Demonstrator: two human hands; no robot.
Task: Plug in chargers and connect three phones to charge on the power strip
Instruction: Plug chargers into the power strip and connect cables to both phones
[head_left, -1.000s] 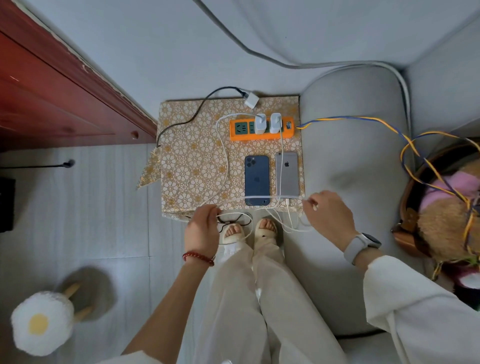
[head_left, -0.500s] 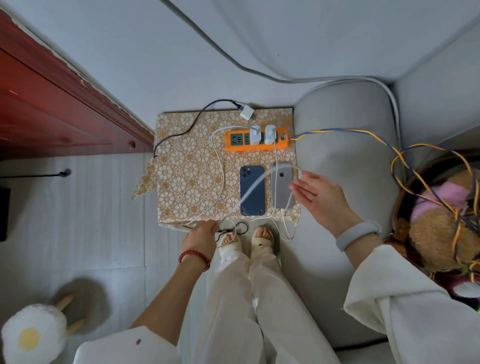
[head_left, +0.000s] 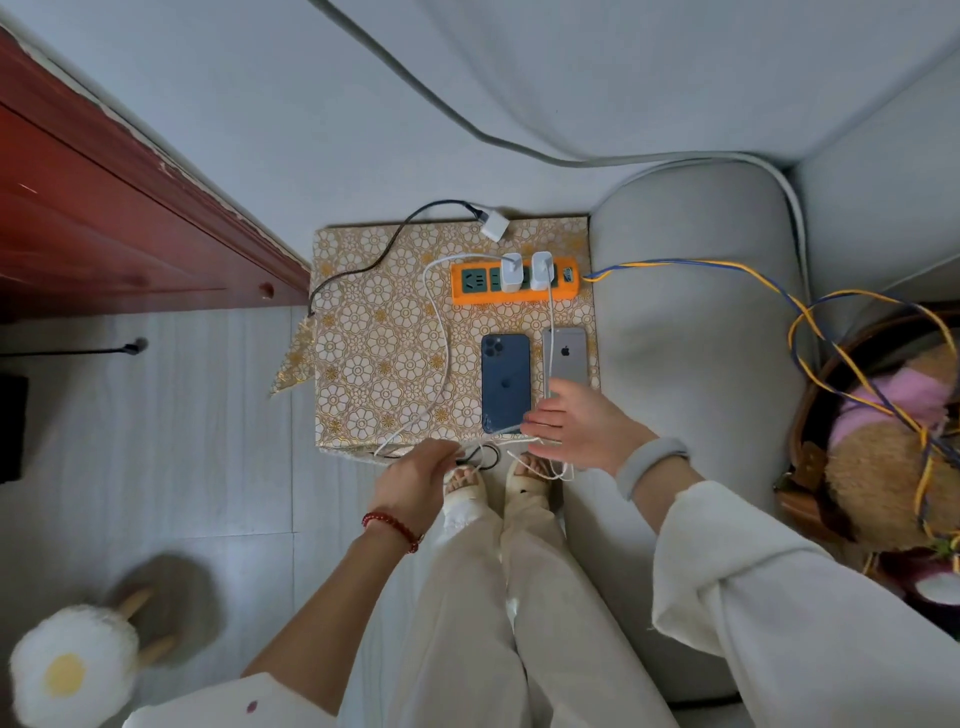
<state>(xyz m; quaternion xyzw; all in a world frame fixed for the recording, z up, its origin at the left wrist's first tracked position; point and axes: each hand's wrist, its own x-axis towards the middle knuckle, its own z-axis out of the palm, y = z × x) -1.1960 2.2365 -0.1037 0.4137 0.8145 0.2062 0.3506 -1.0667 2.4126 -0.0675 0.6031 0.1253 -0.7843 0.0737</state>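
An orange power strip (head_left: 470, 293) lies at the back of a floral-covered box (head_left: 374, 353), with two white chargers (head_left: 511, 271) (head_left: 541, 269) plugged in. A third white charger (head_left: 494, 226) on a black cable lies loose behind the strip. A blue phone (head_left: 505, 382) and a silver phone (head_left: 566, 356) lie face down side by side. My right hand (head_left: 576, 428) hovers over the phones' near ends, fingers spread, touching white cable (head_left: 439, 358). My left hand (head_left: 415, 480) is closed on a bundle of white and black cable at the box's front edge.
A grey sofa arm (head_left: 685, 322) flanks the box on the right. Blue-yellow cord (head_left: 727, 267) runs from the strip to a basket with a plush toy (head_left: 883, 457). A red wooden panel (head_left: 104, 218) is at left, a fluffy egg-shaped stool (head_left: 67, 670) at bottom left.
My right hand dropped from beside the silver phone to the phones' near ends. The white cable loop it lifted across the phones now lies low at the front edge. My left hand stayed put.
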